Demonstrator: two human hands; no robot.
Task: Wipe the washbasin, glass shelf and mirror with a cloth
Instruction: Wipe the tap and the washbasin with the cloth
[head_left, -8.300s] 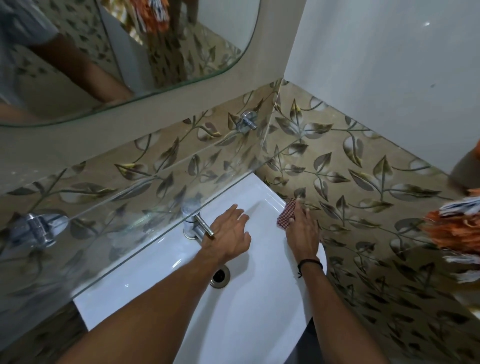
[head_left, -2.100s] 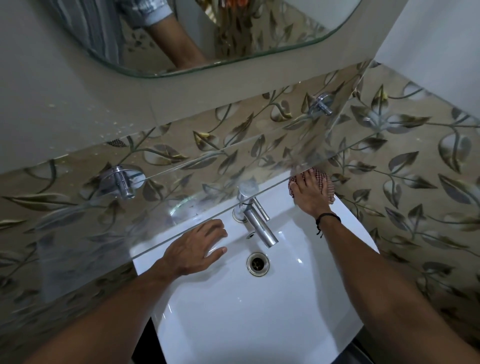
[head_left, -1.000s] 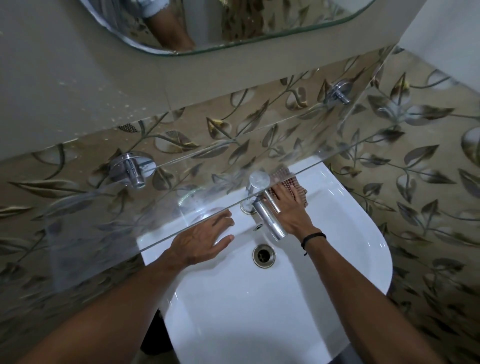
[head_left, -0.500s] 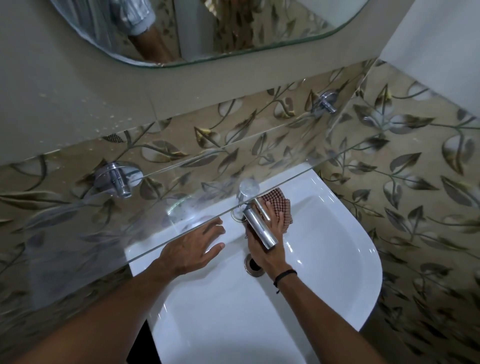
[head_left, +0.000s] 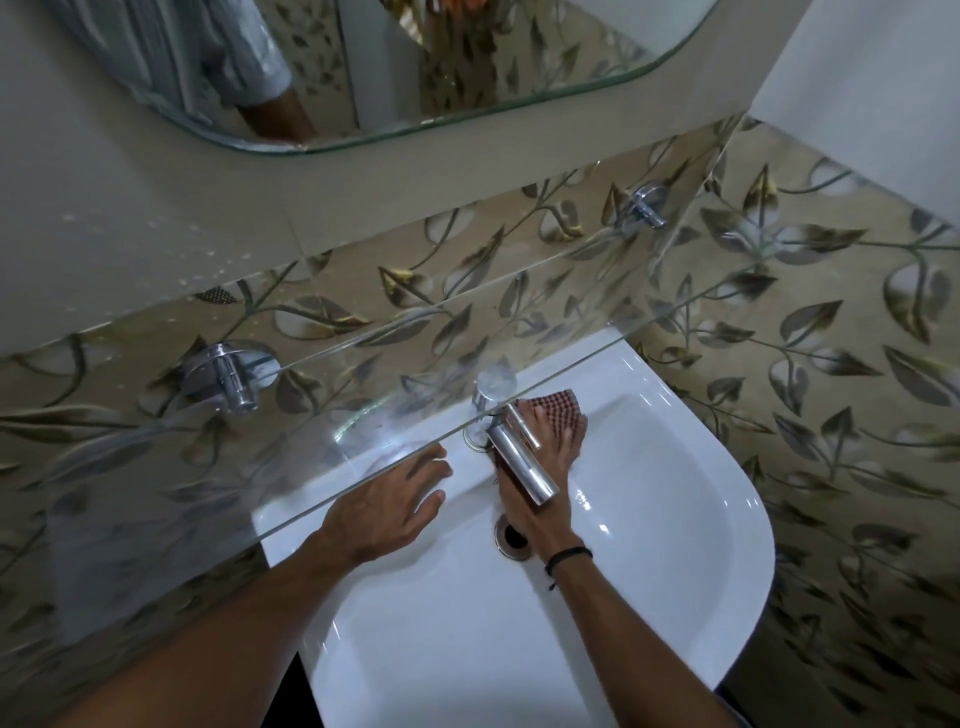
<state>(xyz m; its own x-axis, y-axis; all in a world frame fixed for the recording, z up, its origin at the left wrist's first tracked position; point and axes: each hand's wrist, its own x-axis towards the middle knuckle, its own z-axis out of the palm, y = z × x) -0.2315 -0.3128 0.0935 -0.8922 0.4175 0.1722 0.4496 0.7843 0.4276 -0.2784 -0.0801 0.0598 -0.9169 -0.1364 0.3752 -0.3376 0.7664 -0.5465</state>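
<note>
A white washbasin (head_left: 675, 545) fills the lower middle of the head view. My right hand (head_left: 540, 483) lies flat under the chrome tap (head_left: 514, 457), pressing a red checked cloth (head_left: 558, 413) against the basin's back ledge; the tap spout hides part of the hand. My left hand (head_left: 389, 512) rests palm down with spread fingers on the basin's left rim, its fingertips under the glass shelf (head_left: 311, 415). The mirror (head_left: 415, 67) hangs above on the wall.
Two chrome brackets (head_left: 228, 374) (head_left: 644, 205) hold the glass shelf to the leaf-patterned tiles. The drain (head_left: 511, 535) sits just left of my right wrist. A tiled side wall (head_left: 831, 364) stands close to the basin's right edge.
My right hand slid the cloth from the basin's back right corner leftward to the tap and now presses it beneath the spout. My left hand stays on the left rim.
</note>
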